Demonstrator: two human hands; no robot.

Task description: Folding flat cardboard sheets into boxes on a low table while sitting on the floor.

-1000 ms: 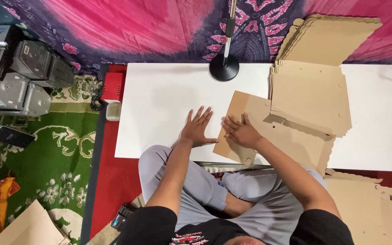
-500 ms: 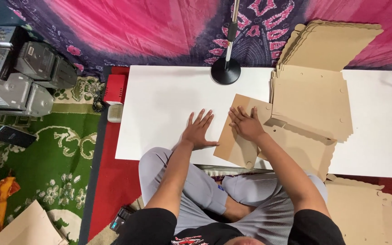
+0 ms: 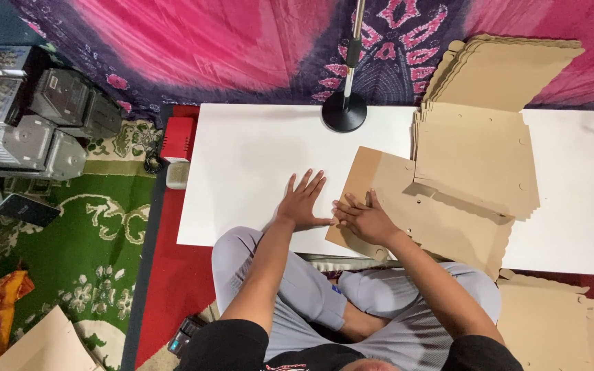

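On the white counter (image 3: 256, 158), near its front edge, lies a flat brown cardboard sheet (image 3: 407, 206) with scalloped edges and small punched holes, partly tucked under a stack of like sheets (image 3: 476, 158). Right hand (image 3: 366, 218) rests palm-down on the sheet's near-left corner, fingers spread and flat, gripping nothing. Left hand (image 3: 302, 203) lies flat on bare counter just beside the sheet, fingers splayed, holding nothing. A black round stand base (image 3: 344, 113) sits at the counter's far edge.
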